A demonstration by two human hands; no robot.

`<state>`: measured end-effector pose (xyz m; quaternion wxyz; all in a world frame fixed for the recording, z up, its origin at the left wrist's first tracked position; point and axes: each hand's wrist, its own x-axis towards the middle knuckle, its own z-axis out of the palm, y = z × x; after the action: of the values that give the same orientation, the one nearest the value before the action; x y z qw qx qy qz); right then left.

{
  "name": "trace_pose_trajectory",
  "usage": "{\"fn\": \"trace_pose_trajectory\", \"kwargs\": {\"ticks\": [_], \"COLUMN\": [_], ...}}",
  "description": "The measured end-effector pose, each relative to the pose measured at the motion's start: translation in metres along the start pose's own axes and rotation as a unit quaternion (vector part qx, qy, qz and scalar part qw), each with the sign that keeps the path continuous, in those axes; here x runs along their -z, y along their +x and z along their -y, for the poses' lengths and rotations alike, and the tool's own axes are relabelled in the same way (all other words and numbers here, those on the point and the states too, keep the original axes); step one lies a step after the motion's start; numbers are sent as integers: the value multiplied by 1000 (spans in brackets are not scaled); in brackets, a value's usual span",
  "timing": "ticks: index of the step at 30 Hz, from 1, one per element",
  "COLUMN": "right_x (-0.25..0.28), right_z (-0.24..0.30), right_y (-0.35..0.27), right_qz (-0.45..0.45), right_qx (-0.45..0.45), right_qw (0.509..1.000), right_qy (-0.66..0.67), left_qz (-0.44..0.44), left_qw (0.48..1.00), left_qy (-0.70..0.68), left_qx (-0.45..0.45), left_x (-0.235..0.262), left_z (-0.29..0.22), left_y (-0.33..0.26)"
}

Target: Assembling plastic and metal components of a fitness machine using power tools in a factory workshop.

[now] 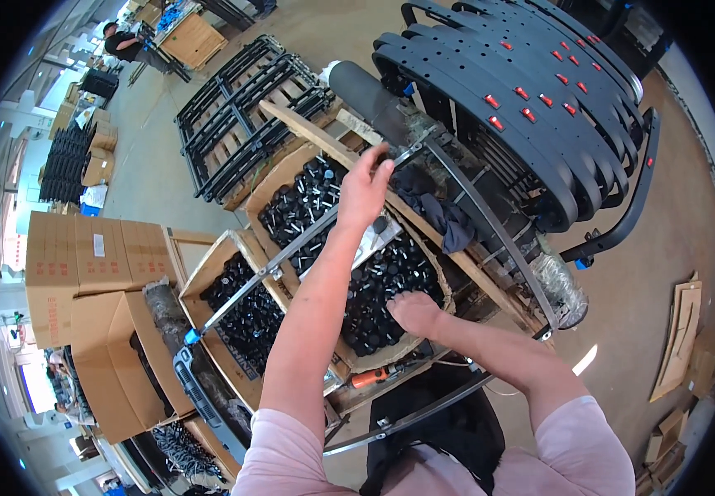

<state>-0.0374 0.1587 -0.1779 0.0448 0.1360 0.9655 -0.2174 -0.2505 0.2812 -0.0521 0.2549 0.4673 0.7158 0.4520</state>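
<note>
A rectangular metal frame (pixel 298 245) lies across the open boxes before me. My left hand (pixel 362 192) is at its far bar near a corner, with finger and thumb curled about the bar. My right hand (pixel 417 314) reaches down into a cardboard box (pixel 448 285) of black-headed bolts (pixel 371 310). Its fingers are bent together against the pile, and their tips are partly hidden. More such bolts, some with silvery shanks, fill the box beyond and the box to the left. A white packet (pixel 378 236) rests on the bolts between my arms.
An orange-bodied power tool (pixel 371 378) lies near my waist. Dark cloth (pixel 432 207) hangs beside a wooden plank (pixel 316 136). Curved black panels (pixel 531 99) with red pieces stand at the far right. Cardboard cartons (pixel 93 273) are stacked left; a person (pixel 126 45) works in the distance.
</note>
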Motion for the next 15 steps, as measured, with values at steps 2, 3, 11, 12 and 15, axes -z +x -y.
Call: {"fn": "trace_pose_trajectory", "kwargs": {"ticks": [2,3,11,12,15], "right_x": [37,47,126,140,132], "right_z": [21,24,1,3,11], "right_y": [-1,-6,-95,-107,-138], "right_qz": [21,52,83,66,-108], "right_qx": [-18,-52,-243,-247,-196], "right_qw": [999,994,667,681,818], "right_qy": [40,76,700,686,529], "left_qz": [-31,-22,58,57,70], "left_qw": [999,999,998,996,981], "left_qy": [-13,-17,25,20,42], "left_qx": [-14,-32,-19,-63,-175], "left_x": [3,-2,-34,-35,-33], "left_z": [19,27,22,19,18], "left_y": [28,40,58,56,54]}}
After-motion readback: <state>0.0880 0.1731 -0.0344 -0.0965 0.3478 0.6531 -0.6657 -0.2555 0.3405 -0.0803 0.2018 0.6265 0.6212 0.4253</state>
